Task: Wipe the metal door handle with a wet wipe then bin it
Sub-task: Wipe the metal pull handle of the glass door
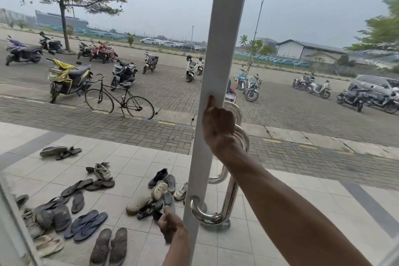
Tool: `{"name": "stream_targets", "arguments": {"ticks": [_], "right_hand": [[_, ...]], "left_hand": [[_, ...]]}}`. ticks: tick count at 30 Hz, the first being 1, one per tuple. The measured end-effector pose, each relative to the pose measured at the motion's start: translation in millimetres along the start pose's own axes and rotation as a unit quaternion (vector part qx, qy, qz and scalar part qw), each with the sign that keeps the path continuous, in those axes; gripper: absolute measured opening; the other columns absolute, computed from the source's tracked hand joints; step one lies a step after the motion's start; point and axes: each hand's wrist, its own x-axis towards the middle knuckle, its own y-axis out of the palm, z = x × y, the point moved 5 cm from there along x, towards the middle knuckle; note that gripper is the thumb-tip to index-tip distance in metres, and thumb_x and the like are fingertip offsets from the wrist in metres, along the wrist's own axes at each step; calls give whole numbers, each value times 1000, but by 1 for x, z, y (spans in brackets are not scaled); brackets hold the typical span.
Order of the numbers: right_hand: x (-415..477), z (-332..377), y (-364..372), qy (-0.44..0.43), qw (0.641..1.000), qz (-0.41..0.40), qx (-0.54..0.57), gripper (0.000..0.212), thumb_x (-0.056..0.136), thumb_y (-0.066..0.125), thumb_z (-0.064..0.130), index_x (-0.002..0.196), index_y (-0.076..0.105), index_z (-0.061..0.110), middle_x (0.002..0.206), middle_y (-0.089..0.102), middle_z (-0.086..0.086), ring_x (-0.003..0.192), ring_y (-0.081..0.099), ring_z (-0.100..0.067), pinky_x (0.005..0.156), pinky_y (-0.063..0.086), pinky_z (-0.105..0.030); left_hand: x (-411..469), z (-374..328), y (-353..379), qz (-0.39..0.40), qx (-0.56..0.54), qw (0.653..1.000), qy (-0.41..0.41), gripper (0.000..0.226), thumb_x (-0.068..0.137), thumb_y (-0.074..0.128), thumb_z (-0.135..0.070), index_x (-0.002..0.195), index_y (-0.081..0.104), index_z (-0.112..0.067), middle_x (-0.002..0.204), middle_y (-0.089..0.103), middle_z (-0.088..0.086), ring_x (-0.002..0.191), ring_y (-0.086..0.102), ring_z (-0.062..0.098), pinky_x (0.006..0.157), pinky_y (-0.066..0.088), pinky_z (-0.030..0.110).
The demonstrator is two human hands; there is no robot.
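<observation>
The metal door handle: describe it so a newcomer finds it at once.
Find the white door frame running up the middle. The metal door handle is the polished chrome tube curving off its lower part, below the right hand. Nothing else nearby is shiny.

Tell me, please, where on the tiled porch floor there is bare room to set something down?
Bare pale tiles lie between the brick paving and the scattered shoes. Crowded: the sandal cluster lower left, and the shoe pile beside the white door frame.

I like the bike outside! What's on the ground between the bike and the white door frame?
In the head view, only bare brick paving lies between the bicycle and the white door frame.
</observation>
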Motion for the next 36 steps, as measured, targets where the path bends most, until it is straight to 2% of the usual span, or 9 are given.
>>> {"name": "stream_targets", "arguments": {"ticks": [4, 9, 13, 17, 20, 22, 26, 29, 36], "right_hand": [[12, 13, 4, 83, 994, 51, 49, 67, 94, 52, 11, 147, 13, 2, 105, 66, -8, 80, 64, -22, 63, 40, -32], [15, 16, 6, 142, 984, 30, 101, 70, 88, 61, 24, 141, 18, 5, 88, 59, -1, 71, 59, -20, 60, 40, -30], [14, 15, 3, 176, 970, 50, 157, 73, 86, 61, 39, 137, 18, 8, 95, 64, -4, 70, 56, -24, 65, 45, -32], [22, 6, -5, 126, 888, 257, 359, 100, 83, 50, 69, 148, 11, 3, 137, 47, -17, 116, 52, -32, 99, 44, -39], [26, -15, -14, 105, 818, 328, 461, 53, 88, 57, 41, 128, 53, 7, 132, 54, -19, 98, 62, -32, 81, 53, -37], [24, -29, -12, 124, 809, 312, 483, 38, 75, 68, 22, 107, 56, 4, 111, 63, -21, 81, 65, -28, 74, 57, -39], [16, -47, -13, 153, 835, 259, 460, 70, 45, 88, 33, 105, 60, 9, 98, 68, -9, 82, 67, -21, 73, 59, -36], [10, -51, -24, 174, 887, 193, 382, 52, 57, 89, 38, 92, 62, 11, 82, 59, -2, 73, 58, -17, 54, 42, -21], [12, -7, -34, 163, 964, 36, 209, 17, 83, 69, 14, 97, 66, 6, 97, 69, -10, 88, 66, -26, 74, 55, -32]], "left_hand": [[-21, -26, -14, -11, -11, 1000, -3, 51, 92, 49, -42, 117, 57, 1, 124, 58, 26, 116, 52, 40, 95, 39, 39], [-3, -36, -18, 6, 15, 999, 38, 50, 94, 47, -37, 122, 58, 3, 127, 58, 26, 118, 52, 41, 96, 39, 40], [-4, -37, -20, 10, 43, 998, 41, 52, 97, 43, -37, 125, 55, 4, 131, 55, 27, 121, 50, 41, 98, 37, 40], [-10, -36, -29, 32, 53, 997, 42, 55, 98, 38, -41, 127, 54, 4, 133, 53, 27, 123, 48, 41, 102, 36, 41], [-18, -34, -34, 38, 45, 998, 38, 58, 98, 37, -44, 127, 53, 3, 135, 51, 26, 124, 47, 41, 103, 35, 41], [-19, -33, -36, 38, 39, 998, 36, 58, 98, 38, -44, 129, 51, 3, 137, 49, 26, 127, 45, 40, 104, 33, 40], [-18, -32, -42, 32, 23, 998, 38, 56, 100, 39, -40, 132, 48, 5, 141, 45, 26, 132, 40, 38, 107, 30, 37], [-13, -29, -46, 33, 35, 998, 45, 55, 99, 37, -41, 130, 51, 2, 141, 47, 25, 130, 42, 38, 107, 31, 40], [-7, -28, -45, 28, 37, 999, 24, 57, 98, 40, -41, 132, 50, 4, 142, 45, 24, 132, 41, 36, 107, 29, 37]]}}
